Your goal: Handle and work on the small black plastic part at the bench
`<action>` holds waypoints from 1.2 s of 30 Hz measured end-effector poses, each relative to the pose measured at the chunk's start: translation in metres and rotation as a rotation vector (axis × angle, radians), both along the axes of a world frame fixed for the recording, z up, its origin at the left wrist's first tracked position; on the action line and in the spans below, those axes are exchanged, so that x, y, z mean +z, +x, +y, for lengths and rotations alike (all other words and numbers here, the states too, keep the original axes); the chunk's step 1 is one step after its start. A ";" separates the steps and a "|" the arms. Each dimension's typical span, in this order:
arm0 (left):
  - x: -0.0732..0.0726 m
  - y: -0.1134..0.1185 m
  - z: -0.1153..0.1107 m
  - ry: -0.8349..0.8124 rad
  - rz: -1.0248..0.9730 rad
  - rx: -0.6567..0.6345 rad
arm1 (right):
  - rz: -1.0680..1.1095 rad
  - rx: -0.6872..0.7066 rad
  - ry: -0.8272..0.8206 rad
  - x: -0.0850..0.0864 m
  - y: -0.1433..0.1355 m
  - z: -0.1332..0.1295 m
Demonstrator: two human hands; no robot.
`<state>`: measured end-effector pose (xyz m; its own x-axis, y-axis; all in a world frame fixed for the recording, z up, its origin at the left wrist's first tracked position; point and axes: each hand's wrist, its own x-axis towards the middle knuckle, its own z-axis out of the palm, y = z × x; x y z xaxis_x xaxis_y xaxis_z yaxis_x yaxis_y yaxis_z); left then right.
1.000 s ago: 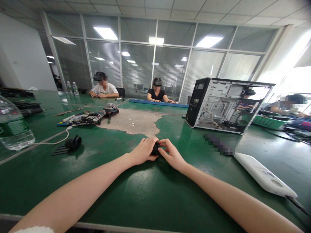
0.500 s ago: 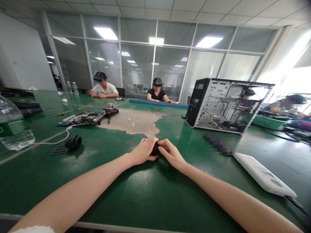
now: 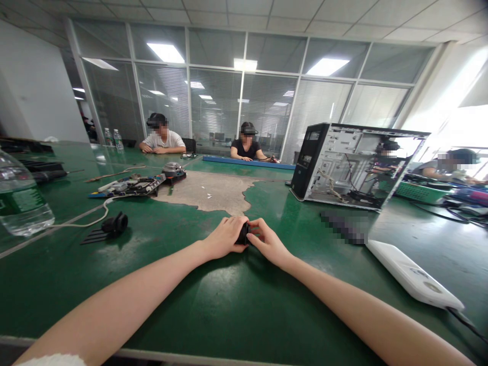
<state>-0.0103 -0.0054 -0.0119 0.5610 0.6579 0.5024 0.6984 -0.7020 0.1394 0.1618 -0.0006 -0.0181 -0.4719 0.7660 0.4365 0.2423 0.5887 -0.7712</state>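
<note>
Above the middle of the green table [image 3: 236, 315], my left hand [image 3: 225, 237] is wrapped round a small black part [image 3: 243, 235]. The thumb and fingers of my right hand [image 3: 270, 243] are bent in against its right side, pinching at it. Most of the part is covered by my fingers, so its exact kind does not show. To the left lies a black piece with a round ring and a slotted comb-like base [image 3: 114, 223], apart from both hands.
An opened computer case [image 3: 335, 168] stands at right, near a white power strip [image 3: 415, 274]. At left are a circuit board with a cooler [image 3: 133, 185], a white cable [image 3: 87, 222] and a water bottle [image 3: 23, 198]. Co-workers sit across the table and at far right.
My right thumb and fingers have shifted slightly against the black part. My left hand keeps the same hold and place.
</note>
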 end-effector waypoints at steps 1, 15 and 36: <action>0.000 0.000 0.000 0.002 0.001 0.000 | 0.001 -0.005 0.033 0.001 0.000 -0.001; 0.001 0.000 0.000 0.016 0.018 0.005 | -0.004 -0.029 -0.013 -0.001 0.000 0.000; -0.001 0.000 0.002 0.033 0.025 0.008 | -0.003 -0.001 -0.062 -0.001 0.000 0.001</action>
<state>-0.0105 -0.0038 -0.0124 0.5682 0.6458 0.5101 0.7070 -0.7002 0.0990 0.1617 0.0005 -0.0190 -0.4724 0.7920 0.3867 0.2457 0.5397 -0.8052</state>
